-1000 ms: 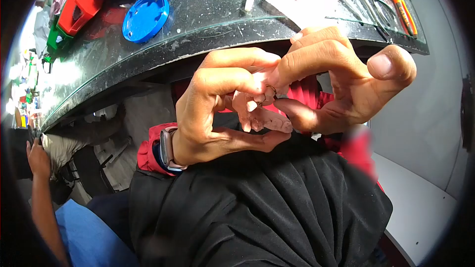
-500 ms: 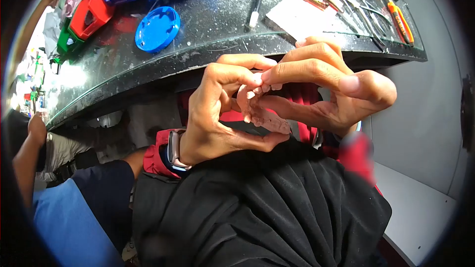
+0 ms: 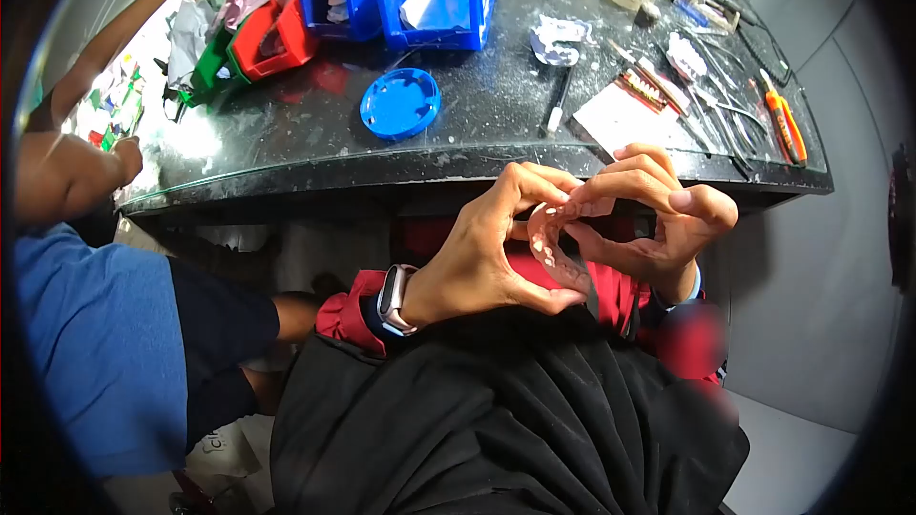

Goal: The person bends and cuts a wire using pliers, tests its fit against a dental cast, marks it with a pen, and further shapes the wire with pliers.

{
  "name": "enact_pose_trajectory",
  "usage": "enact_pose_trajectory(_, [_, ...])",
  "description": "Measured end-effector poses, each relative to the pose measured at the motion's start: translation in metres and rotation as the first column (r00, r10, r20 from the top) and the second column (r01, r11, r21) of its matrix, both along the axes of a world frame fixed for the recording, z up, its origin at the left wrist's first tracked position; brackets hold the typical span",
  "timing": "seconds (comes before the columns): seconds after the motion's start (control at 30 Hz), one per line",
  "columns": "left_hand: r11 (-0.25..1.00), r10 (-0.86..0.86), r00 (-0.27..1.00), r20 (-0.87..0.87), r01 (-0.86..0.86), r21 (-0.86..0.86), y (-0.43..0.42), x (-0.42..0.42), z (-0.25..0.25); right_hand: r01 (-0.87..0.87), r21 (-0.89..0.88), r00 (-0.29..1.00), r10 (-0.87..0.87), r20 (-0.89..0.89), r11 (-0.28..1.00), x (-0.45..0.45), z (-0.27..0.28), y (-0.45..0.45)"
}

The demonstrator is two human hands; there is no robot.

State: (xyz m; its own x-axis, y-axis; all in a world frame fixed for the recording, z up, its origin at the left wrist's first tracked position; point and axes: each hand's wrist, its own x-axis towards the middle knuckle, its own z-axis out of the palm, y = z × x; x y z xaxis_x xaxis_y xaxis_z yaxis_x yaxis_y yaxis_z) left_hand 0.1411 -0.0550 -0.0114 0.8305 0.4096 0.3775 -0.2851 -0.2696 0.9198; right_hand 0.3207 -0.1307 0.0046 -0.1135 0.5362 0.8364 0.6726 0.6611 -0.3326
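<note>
Between my two hands is a pink, horseshoe-shaped denture (image 3: 541, 240) with small white teeth along its curve. My left hand (image 3: 477, 253) grips it from the left, with the thumb at its lower end and the fingers at its upper edge. The fingertips of my right hand (image 3: 658, 215) pinch its upper right part, with the thumb on the inner side. Fingers cover part of the upper edge. Both hands are in front of the bench edge, above my lap.
On the dark bench (image 3: 315, 138) lie a blue round lid (image 3: 401, 103), a white slab (image 3: 615, 124), a strip of teeth (image 3: 644, 91), metal tools and orange-handled pliers (image 3: 784, 124). Blue bins (image 3: 434, 38) and a red bin (image 3: 274, 43) stand behind. At left sits another person (image 3: 105, 343).
My view has shifted, bringing more of the bench into sight. The denture has turned, showing more of its row of teeth; both hands keep hold of it.
</note>
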Motion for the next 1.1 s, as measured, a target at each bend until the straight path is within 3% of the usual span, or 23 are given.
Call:
enact_pose_trajectory(0.13, [0.997,0.071,0.997,-0.019,-0.071,0.016,0.009,-0.003,0.007,0.079,0.046,0.997,-0.078,-0.016,0.996,0.006,-0.005,0.003])
enact_pose_trajectory(0.23, [0.894,0.377,0.925,0.045,-0.376,0.243,0.022,0.003,0.012,0.142,0.07,0.99,-0.142,-0.01,0.987,0.009,-0.005,0.003])
enact_pose_trajectory(0.27, [0.793,0.489,0.871,0.041,-0.463,0.396,0.033,0.006,0.009,0.159,0.088,0.987,-0.159,0.001,0.983,0.009,-0.005,0.004])
enact_pose_trajectory(0.3, [0.844,0.435,0.892,0.124,-0.452,0.289,0.042,0.014,0.007,0.174,0.107,0.984,-0.176,0.012,0.979,0.009,-0.005,0.005])
enact_pose_trajectory(0.37, [0.712,0.592,0.806,-0.011,-0.516,0.477,0.055,0.019,0.015,0.196,0.054,0.979,-0.199,0.046,0.979,0.01,-0.003,0.003])
enact_pose_trajectory(0.4, [0.745,0.574,0.817,-0.049,-0.497,0.445,0.063,0.023,0.011,0.207,0.028,0.976,-0.208,0.062,0.978,0.011,-0.004,0.002])
enact_pose_trajectory(0.5, [0.585,0.632,0.774,0.049,-0.517,0.625,0.074,0.031,-0.003,0.208,0.071,0.975,-0.212,0.059,0.976,0.009,-0.01,0.003])
enact_pose_trajectory(0.53, [0.411,0.692,0.699,0.179,-0.585,0.699,0.069,0.034,-0.003,0.196,0.072,0.978,-0.201,0.062,0.978,0.01,-0.01,0.003])
enact_pose_trajectory(0.57, [0.323,0.692,0.658,0.298,-0.651,0.687,0.063,0.037,0.003,0.221,0.077,0.972,-0.226,0.065,0.972,0.009,-0.009,0.002])
enact_pose_trajectory(0.63, [0.441,0.527,0.746,0.407,-0.65,0.62,0.05,0.029,0.01,0.256,0.093,0.963,-0.263,0.064,0.962,0.006,-0.008,0.003])
enact_pose_trajectory(0.7, [0.598,0.465,0.798,0.384,-0.603,0.529,0.021,0.023,0.015,0.236,0.087,0.969,-0.241,0.049,0.968,0.006,-0.012,0.004])
enact_pose_trajectory(0.8, [0.709,0.41,0.851,0.328,-0.524,0.472,0.006,0.02,0.02,0.242,0.084,0.964,-0.249,0.092,0.967,0.005,-0.018,0.006])
enact_pose_trajectory(1.1, [0.755,0.446,0.866,0.228,-0.5,0.424,0.009,0.022,0.014,0.317,0.135,0.932,-0.335,0.138,0.939,-0.008,-0.015,0.004])
